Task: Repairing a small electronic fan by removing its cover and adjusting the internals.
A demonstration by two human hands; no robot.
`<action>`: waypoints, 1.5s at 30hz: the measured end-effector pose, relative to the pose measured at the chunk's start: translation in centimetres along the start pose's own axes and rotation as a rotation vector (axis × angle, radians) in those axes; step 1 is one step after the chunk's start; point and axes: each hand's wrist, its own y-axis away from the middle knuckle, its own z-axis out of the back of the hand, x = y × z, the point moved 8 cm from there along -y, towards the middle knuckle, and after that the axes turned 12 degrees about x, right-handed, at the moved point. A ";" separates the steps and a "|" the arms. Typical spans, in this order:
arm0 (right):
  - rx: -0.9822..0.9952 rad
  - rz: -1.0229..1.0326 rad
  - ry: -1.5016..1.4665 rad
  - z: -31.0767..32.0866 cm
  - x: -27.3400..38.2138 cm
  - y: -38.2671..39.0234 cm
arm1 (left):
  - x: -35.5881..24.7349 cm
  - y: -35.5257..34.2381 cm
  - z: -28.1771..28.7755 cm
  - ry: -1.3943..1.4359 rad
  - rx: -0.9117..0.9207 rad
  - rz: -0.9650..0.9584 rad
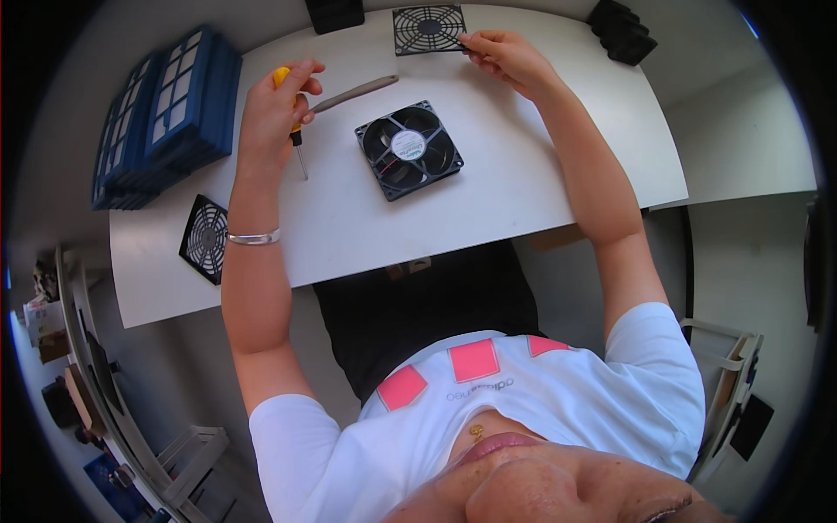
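My left hand (281, 100) is closed around a screwdriver (296, 131) with a yellow and black handle, its thin metal shaft pointing toward me. Next to those fingers is a slim grey handle-like tool (362, 90); whether the hand touches it I cannot tell. At the far side, my right hand (507, 59) pinches the right edge of a square black fan guard (429, 30) with a ringed grille. Between my hands, a square black cooling fan (410, 150) lies on the table with its round label facing up.
A second black fan guard (207, 234) lies by my left forearm on the white table (506, 196). Stacked blue bins (170, 105) stand at the left edge. Black objects sit at the far edge (336, 13) and the far right corner (622, 33).
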 end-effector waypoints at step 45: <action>0.091 -0.042 0.820 -1.4 2.5 2.2 | 1.7 -1.6 1.3 -1.144 -0.118 -0.189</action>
